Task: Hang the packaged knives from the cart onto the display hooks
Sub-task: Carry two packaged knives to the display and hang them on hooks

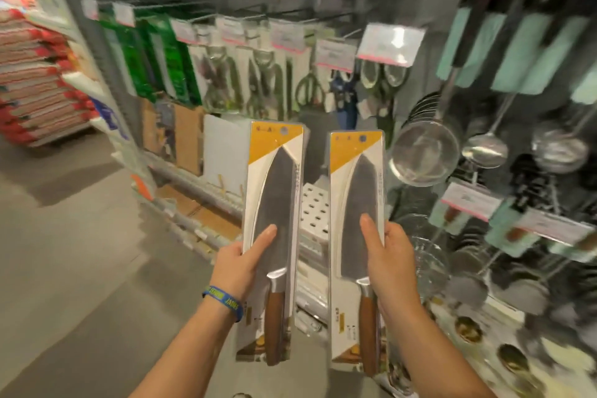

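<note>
Standing upright side by side in front of the person, two packaged knives face the camera: the left packaged knife (277, 191) and the right packaged knife (365, 191), each a broad dark blade with a wooden handle on a white card with a yellow corner. Both are held in the air, apart from each other and not touching the display. The left hand (239, 265) grips its pack at the outer left edge near the base of the blade, thumb laid flat up the front, forearm reaching up from the lower frame with a blue wristband (224, 300) at the wrist. The right hand (391, 255) grips the other pack at its outer right edge at the same height, thumb likewise on the front. The fingers of both hands are hidden behind the cards. Each pack has a hang hole (284, 130) near its top, above the hands. The lower end of the right pack is partly covered by the right forearm. Behind, the shelving is blurred: packaged scissors (258, 81) hang under price tags (391, 42), a metal strainer (423, 155) and ladles (484, 149) hang at right, green packs (168, 55) at left. Individual hooks are hard to make out.
</note>
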`<state>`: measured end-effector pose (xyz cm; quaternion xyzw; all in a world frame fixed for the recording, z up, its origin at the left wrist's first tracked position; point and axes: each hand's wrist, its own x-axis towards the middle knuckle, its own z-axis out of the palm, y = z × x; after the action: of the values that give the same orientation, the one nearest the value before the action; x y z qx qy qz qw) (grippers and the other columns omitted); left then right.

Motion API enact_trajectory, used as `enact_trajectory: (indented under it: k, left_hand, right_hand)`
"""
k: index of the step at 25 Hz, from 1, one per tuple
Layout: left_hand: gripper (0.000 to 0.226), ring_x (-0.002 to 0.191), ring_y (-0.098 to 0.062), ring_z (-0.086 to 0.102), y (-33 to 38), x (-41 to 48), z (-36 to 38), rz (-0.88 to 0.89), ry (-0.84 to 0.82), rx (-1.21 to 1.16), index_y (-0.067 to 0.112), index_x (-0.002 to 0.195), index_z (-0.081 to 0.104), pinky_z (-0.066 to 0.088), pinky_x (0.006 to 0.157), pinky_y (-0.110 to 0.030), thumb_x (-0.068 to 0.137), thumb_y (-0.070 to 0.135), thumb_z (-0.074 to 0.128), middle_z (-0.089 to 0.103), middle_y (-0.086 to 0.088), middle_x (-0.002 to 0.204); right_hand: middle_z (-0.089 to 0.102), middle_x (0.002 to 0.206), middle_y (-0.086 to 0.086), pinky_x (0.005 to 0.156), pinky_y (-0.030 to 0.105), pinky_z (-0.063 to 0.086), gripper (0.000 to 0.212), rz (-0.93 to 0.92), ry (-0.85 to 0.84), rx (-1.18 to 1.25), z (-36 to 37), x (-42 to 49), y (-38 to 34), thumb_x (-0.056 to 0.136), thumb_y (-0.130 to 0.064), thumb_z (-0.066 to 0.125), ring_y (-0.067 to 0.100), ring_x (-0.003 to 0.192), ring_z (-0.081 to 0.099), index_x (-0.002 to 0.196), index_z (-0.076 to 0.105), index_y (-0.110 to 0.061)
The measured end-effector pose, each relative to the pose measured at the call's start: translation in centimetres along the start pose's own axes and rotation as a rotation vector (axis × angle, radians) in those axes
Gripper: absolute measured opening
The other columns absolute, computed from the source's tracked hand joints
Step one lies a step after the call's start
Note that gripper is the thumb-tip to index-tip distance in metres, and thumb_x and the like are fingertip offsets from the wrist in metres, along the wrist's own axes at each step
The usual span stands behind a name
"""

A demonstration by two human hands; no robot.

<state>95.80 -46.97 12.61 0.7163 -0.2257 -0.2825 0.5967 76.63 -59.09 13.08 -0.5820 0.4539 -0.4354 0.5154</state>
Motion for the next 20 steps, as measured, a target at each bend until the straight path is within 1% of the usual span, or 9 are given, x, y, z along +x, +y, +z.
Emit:
enact_trajectory:
  k: [4,6,7,9,11,14,16,17,20]
  left_hand:
    - [0.063,0.048,-0.012,0.050,4.4,6.3,1.9,0.109,-0.081,0.023,0.011,0.049,0.059,0.038,0.047,-0.021,0.057,0.073,0.066,0.056,-0.002,0.051]
    - [0.076,0.052,-0.014,0.052,6.9,9.7,1.9,0.227,-0.107,0.044,-0.003,0.055,0.061,0.039,0.049,-0.023,0.063,0.072,0.061,0.057,-0.006,0.055]
    - [0.079,0.052,-0.015,0.048,8.3,11.3,1.8,0.294,-0.103,0.055,-0.006,0.055,0.056,0.037,0.049,-0.024,0.065,0.072,0.059,0.053,-0.008,0.054]
    - [0.070,0.049,-0.014,0.037,12.0,14.8,1.5,0.431,-0.096,0.030,0.005,0.051,0.045,0.030,0.044,-0.022,0.065,0.072,0.058,0.039,-0.007,0.051]
    - [0.065,0.046,-0.010,0.031,16.6,18.1,1.7,0.568,-0.134,-0.009,0.010,0.052,0.042,0.026,0.043,-0.022,0.067,0.070,0.060,0.035,-0.003,0.049]
    - [0.061,0.045,-0.002,0.038,24.4,21.8,3.0,0.774,-0.246,-0.131,0.010,0.053,0.047,0.035,0.045,-0.018,0.072,0.066,0.067,0.046,0.005,0.044]
    - [0.061,0.056,-0.006,0.050,29.1,23.4,4.4,0.844,-0.317,-0.213,0.001,0.067,0.059,0.047,0.056,-0.029,0.076,0.060,0.074,0.062,-0.007,0.058]
    - [0.061,0.059,-0.010,0.050,31.3,23.9,5.2,0.876,-0.331,-0.236,-0.002,0.072,0.059,0.047,0.056,-0.032,0.076,0.057,0.076,0.061,-0.011,0.061]
    - [0.047,0.054,-0.007,0.045,36.0,25.0,7.9,0.932,-0.375,-0.278,0.002,0.069,0.060,0.039,0.051,-0.025,0.080,0.044,0.077,0.055,0.003,0.057]
  right_hand:
    - [0.063,0.068,-0.010,0.051,0.012,0.042,0.038,-0.134,0.181,-0.042,1.3,2.3,-4.1,0.088,-0.056,0.064,0.001,0.058,0.058,0.084,0.063,-0.019]
    - [0.057,0.063,-0.013,0.051,0.013,0.040,0.045,-0.213,0.269,-0.060,3.0,3.6,-6.6,0.087,-0.061,0.061,0.003,0.055,0.053,0.080,0.059,-0.017]
    - [0.053,0.061,-0.013,0.051,0.015,0.039,0.050,-0.242,0.311,-0.080,3.9,4.3,-8.1,0.086,-0.064,0.059,0.004,0.054,0.049,0.078,0.056,-0.016]
    - [0.054,0.063,-0.010,0.052,0.020,0.038,0.054,-0.290,0.398,-0.135,6.0,6.3,-11.6,0.084,-0.070,0.055,0.007,0.056,0.050,0.078,0.054,-0.017]
    - [0.059,0.071,-0.006,0.056,0.028,0.040,0.047,-0.357,0.482,-0.177,7.6,8.8,-15.5,0.087,-0.068,0.055,0.008,0.063,0.056,0.081,0.056,-0.021]
    - [0.062,0.078,-0.006,0.061,0.034,0.042,0.037,-0.468,0.608,-0.210,8.1,12.0,-21.8,0.095,-0.058,0.058,0.006,0.069,0.058,0.087,0.058,-0.022]
    - [0.064,0.084,-0.007,0.066,0.036,0.044,0.037,-0.502,0.706,-0.225,7.1,13.7,-26.1,0.096,-0.056,0.059,0.010,0.078,0.061,0.094,0.060,-0.020]
    - [0.064,0.086,-0.007,0.065,0.034,0.043,0.037,-0.518,0.740,-0.227,6.3,14.4,-28.3,0.096,-0.056,0.059,0.011,0.080,0.061,0.095,0.060,-0.019]
    - [0.064,0.086,-0.006,0.057,0.029,0.039,0.036,-0.557,0.810,-0.207,3.3,15.7,-34.1,0.095,-0.058,0.059,0.010,0.076,0.061,0.093,0.059,-0.022]
